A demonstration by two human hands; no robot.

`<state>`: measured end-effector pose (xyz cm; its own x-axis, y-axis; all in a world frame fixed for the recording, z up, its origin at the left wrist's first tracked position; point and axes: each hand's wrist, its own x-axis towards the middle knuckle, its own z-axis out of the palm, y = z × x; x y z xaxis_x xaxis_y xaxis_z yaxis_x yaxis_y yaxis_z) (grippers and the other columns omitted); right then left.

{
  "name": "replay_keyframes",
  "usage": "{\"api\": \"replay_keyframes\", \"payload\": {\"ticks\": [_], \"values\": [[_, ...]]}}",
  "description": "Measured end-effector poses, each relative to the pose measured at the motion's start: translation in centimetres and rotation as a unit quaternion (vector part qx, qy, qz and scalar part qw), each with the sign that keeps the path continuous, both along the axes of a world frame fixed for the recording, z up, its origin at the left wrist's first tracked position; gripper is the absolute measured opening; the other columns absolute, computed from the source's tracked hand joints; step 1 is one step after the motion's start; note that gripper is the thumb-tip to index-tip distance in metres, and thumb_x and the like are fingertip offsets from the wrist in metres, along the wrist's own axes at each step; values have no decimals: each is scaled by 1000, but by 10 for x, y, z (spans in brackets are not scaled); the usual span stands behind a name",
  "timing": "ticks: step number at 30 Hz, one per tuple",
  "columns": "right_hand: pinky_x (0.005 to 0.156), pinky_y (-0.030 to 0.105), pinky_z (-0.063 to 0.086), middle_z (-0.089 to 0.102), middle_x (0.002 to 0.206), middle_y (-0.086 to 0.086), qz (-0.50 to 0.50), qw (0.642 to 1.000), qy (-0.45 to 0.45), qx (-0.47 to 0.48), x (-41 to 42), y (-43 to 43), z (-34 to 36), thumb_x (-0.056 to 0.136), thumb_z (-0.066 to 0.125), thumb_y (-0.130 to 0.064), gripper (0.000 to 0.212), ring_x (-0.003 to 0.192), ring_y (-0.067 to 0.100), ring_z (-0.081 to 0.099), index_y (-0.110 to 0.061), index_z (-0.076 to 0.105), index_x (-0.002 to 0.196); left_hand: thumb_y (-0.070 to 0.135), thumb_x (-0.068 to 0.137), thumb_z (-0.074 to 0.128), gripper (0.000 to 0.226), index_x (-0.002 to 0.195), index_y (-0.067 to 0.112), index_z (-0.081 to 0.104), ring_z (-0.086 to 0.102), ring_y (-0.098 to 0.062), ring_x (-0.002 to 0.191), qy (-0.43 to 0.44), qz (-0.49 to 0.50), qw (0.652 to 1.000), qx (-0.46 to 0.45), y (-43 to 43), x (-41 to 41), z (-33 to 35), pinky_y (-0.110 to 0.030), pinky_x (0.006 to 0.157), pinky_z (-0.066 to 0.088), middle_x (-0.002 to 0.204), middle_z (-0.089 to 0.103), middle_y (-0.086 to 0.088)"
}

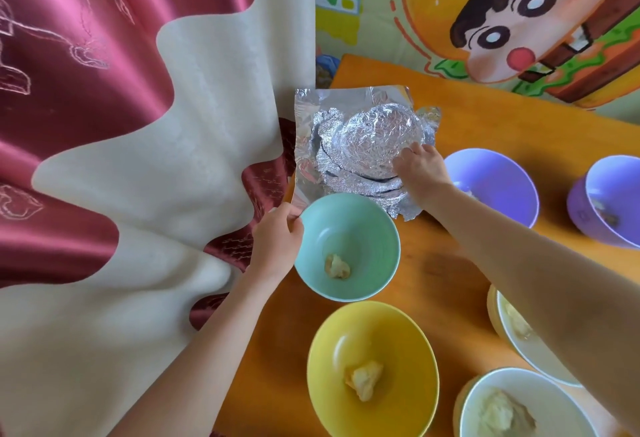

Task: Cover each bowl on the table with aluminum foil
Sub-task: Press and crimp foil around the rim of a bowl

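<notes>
Six open bowls stand on the orange wooden counter (450, 280), each holding a pale lump of food, and none is covered. A round teal plastic bowl (363, 225) sits at the centre, with a round yellow plastic bowl (398, 332) at its six o'clock. A pale purple plastic bowl (502, 173) and a second purple plastic bowl (620, 187) lie towards three o'clock, and a white bowl (533, 350) and another white bowl (540, 391) towards five o'clock.

A pile of crumpled silver aluminium foil sheets (346, 145) lies at twelve o'clock of the teal bowl. It is domed in the middle, and whether a bowl sits beneath cannot be told. A near corner of the pile's large flat sheet is pinched by the fingers of the left hand (277, 239). The right hand (420, 170) is laid on the pile with fingers flat, gripping nothing.

The task is judged barely begun, with six bowls left.
</notes>
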<state>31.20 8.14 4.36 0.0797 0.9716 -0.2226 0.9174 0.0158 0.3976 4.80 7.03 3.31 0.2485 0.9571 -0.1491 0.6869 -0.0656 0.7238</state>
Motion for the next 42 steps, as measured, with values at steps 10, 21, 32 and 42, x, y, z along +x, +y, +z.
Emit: {"api": "replay_keyframes", "payload": {"ticks": [10, 21, 32, 42], "values": [[68, 38, 50, 68, 87, 12, 6, 945, 195, 263, 3, 2, 29, 91, 54, -8, 12, 85, 31, 63, -4, 65, 93, 8, 94, 50, 24, 114, 15, 59, 55, -17, 109, 18, -6, 1000, -10, -9, -1, 5, -41, 100, 42, 114, 63, 0], [49, 28, 48, 67, 81, -3, 45, 836, 396, 377, -61, -92, 86, 89, 52, -25, 15, 67, 21, 66, -16, 63, 91, 51, 74, 64, 77, 138, 13, 41, 51, -7, 119, -344, 47, 919, -188, -45, 48, 91, -27, 99, 39, 129, 56, 3], [68, 44, 52, 57, 91, -10, 21, 789, 570, 230, -75, -190, 98, 93, 50, -31, 21, 74, 14, 62, -15, 58, 104, 6, 86, 62, 19, 100, 19, 63, 65, -14, 85, -462, 76, 863, -188, -130, 63, 120, -32, 82, 49, 91, 70, 0], [102, 34, 38, 52, 128, 10, -93, 748, 601, 266, -33, -249, 98, 93, 51, -35, 47, 119, 22, 49, -6, 45, 130, 10, 75, 61, 41, 116, 11, 64, 59, -34, 111, -475, 94, 845, -228, -183, 54, 133, -47, 94, 44, 114, 67, -12]]}}
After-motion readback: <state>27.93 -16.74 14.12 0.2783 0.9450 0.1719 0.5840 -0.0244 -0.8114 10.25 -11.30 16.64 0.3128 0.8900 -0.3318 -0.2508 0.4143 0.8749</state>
